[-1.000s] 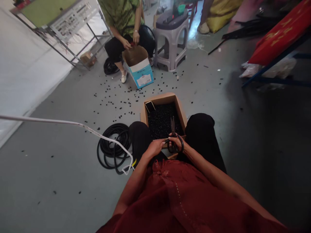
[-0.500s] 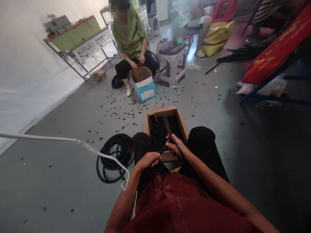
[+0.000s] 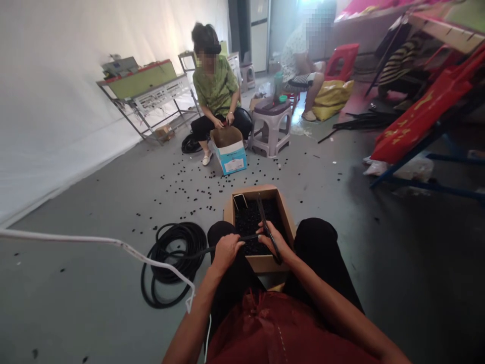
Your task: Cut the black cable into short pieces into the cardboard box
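The black rubber hose [image 3: 231,241] lies across the top of the cardboard box [image 3: 261,263], and its free end comes almost to your right hand [image 3: 271,241]. From this I judge that you are at the step of bringing the hose to the black scissors [image 3: 268,225] and cutting it in short pieces. For a cut, the blades must open and take the hose between them, because now they look closed or almost closed and they point up and away from you. Your left hand [image 3: 227,251] is closed firmly around the hose, over your left knee. Your right hand is curled around the scissors, but it hides the finger loops, so I cannot tell exactly how they sit in your fingers. The box stands on the floor just in front of your knees, and it is filled with many small black hose pieces [image 3: 257,225]. In its far corner stands a small thin frame [image 3: 240,201], and I cannot tell what it is. Behind the hose, the rest of it makes a coil [image 3: 170,263] on the grey floor, and many loose black pieces [image 3: 189,199] lie scattered between you and a seated co-worker [image 3: 216,88], who has a blue and white carton [image 3: 229,151] in front.
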Available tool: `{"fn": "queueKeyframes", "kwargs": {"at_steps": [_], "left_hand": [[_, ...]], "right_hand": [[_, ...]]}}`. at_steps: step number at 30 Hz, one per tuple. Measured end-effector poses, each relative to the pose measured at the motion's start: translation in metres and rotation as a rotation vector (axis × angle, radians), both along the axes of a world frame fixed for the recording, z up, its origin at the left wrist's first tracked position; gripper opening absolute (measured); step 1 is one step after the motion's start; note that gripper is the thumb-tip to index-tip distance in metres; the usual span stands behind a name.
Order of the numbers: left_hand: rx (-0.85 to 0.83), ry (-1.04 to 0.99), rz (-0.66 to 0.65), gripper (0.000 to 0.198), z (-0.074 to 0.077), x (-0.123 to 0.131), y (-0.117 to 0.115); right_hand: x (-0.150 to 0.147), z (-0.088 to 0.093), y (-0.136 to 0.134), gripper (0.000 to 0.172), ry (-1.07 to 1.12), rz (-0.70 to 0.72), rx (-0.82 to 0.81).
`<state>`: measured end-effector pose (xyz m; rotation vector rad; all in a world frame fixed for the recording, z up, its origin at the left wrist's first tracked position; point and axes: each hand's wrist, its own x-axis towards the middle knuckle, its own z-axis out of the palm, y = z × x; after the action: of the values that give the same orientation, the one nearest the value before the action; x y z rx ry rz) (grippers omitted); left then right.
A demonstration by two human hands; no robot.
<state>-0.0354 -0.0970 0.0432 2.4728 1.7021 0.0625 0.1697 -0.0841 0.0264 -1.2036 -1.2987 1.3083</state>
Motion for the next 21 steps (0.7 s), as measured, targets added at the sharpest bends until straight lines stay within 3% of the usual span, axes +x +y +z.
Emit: {"fn": "queueKeyframes", "kwargs": {"at_steps": [3,6,11,16,21], "left_hand": [[-0.085,-0.036,0.042,0.033,-0.015,0.01,-0.006],[-0.11,-0.039,0.09,0.035,-0.021,0.022,-0.01],[-0.095,0.029,0.098,0.037,-0.02,0.031,-0.012],[-0.077,0.082,0.056,0.035,-0.02,0.03,-0.017],[-0.156,-0.012,0.04,0.037,-0.013,0.035,-0.02]], "right_hand": [[0.004,-0.01,-0.003,0.037,0.027,-0.034,-0.07],[0.009,-0.013,-0.003,0.038,0.004,-0.061,-0.104],[0.009,-0.015,-0.002,0.037,0.026,-0.128,-0.096],[0.005,-0.029,-0.004,0.037,0.046,-0.166,-0.122],[0.01,-0.037,-0.009,0.035,-0.044,-0.159,-0.097]]}}
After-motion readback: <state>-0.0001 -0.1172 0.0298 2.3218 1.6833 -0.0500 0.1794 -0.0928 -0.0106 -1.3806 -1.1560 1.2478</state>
